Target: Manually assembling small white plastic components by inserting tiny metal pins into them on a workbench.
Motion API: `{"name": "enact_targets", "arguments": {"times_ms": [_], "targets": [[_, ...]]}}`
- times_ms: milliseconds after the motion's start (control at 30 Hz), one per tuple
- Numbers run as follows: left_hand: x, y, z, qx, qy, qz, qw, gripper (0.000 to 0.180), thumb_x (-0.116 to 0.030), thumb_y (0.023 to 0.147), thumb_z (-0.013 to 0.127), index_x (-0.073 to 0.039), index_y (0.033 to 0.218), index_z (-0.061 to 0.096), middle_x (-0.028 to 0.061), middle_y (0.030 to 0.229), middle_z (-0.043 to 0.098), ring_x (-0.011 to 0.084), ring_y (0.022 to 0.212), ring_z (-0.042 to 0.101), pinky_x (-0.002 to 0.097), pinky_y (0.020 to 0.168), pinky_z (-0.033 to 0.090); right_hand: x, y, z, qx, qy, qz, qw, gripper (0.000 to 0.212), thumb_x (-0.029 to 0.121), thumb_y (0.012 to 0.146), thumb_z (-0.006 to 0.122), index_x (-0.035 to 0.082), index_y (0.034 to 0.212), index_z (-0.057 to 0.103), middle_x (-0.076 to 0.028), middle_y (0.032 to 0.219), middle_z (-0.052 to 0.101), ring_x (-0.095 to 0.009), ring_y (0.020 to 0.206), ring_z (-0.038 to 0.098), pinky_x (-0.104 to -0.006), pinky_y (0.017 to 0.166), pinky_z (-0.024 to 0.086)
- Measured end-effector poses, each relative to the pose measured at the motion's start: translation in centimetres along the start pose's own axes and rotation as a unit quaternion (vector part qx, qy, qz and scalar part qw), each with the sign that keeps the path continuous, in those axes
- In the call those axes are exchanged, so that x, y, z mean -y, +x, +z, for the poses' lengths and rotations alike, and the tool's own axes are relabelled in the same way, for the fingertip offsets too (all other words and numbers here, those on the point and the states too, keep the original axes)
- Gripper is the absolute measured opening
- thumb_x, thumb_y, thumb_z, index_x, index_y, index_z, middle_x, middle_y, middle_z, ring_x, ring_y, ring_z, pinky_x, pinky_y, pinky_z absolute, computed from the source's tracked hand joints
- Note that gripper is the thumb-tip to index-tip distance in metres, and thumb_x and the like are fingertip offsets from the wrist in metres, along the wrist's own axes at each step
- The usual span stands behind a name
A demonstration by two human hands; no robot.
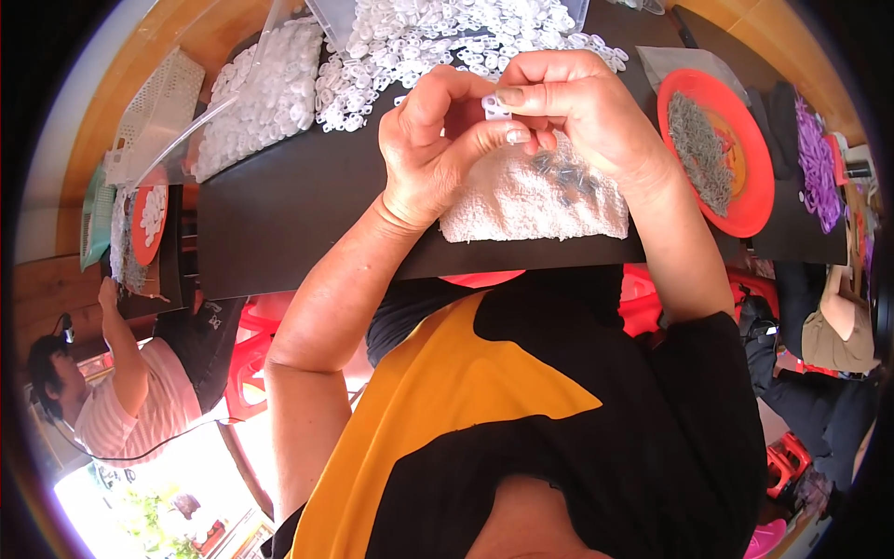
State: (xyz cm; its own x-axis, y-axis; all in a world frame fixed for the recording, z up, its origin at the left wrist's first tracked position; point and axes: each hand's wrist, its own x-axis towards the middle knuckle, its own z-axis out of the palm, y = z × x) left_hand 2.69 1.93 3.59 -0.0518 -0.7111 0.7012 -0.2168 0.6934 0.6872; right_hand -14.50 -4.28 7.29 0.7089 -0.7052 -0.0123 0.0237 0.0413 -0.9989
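Note:
Over a folded white towel (507, 210), my two hands meet at a small white plastic piece (496, 108) with holes in it. My left hand (430, 140) is closed, its thumb and forefinger pinching the piece from the left. From the other side, the thumb and fingers of my right hand (582, 110) press together on the same piece. Whether a pin is also between the right fingertips is hidden. Several thin grey metal pins (570, 175) lie loose on the towel under my right hand.
Beyond my hands spreads a heap of white plastic pieces (410, 56), beside a clear bag (265, 98) packed with more. A red plate (757, 210) of metal pins stands at right, near purple strips (817, 172). Another person (140, 382) sits at left; a further one (829, 326) at right.

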Motion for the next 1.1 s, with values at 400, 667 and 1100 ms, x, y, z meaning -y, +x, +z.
{"name": "enact_targets", "arguments": {"times_ms": [400,667,1100], "targets": [[-0.7,-0.2,-0.6,0.034,0.018,-0.012,0.999,0.025,-0.002,0.075,0.078,0.001,0.088,0.057,0.0048,0.077,0.066,0.0113,0.070,0.068,0.0225,0.061,0.055,-0.2,-0.3,0.4,0.024,0.020,0.031,0.999,0.019,0.020,0.083,0.068,0.003,0.076,0.065,-0.001,0.059,0.057,-0.005,0.049,0.052,-0.0183,0.046,0.035],[0.3,-0.3,-0.7,0.038,-0.044,-0.013,0.998,0.024,-0.002,0.075,0.078,0.001,0.088,0.058,0.0052,0.078,0.067,0.0114,0.071,0.069,0.0220,0.062,0.054,-0.8,0.3,0.0,0.054,0.046,0.041,0.997,0.018,0.018,0.084,0.068,0.003,0.075,0.065,-0.001,0.059,0.057,-0.007,0.049,0.053,-0.0181,0.044,0.035],[1.5,-0.3,-0.4,-0.030,0.028,0.017,0.999,0.027,-0.004,0.073,0.081,-0.002,0.091,0.061,0.0021,0.081,0.064,0.0054,0.065,0.058,0.0187,0.057,0.048,-0.5,0.3,-0.1,-0.001,-0.009,-0.021,1.000,0.019,0.018,0.089,0.060,0.002,0.080,0.065,0.000,0.062,0.056,-0.007,0.055,0.055,-0.0195,0.049,0.038]]}}
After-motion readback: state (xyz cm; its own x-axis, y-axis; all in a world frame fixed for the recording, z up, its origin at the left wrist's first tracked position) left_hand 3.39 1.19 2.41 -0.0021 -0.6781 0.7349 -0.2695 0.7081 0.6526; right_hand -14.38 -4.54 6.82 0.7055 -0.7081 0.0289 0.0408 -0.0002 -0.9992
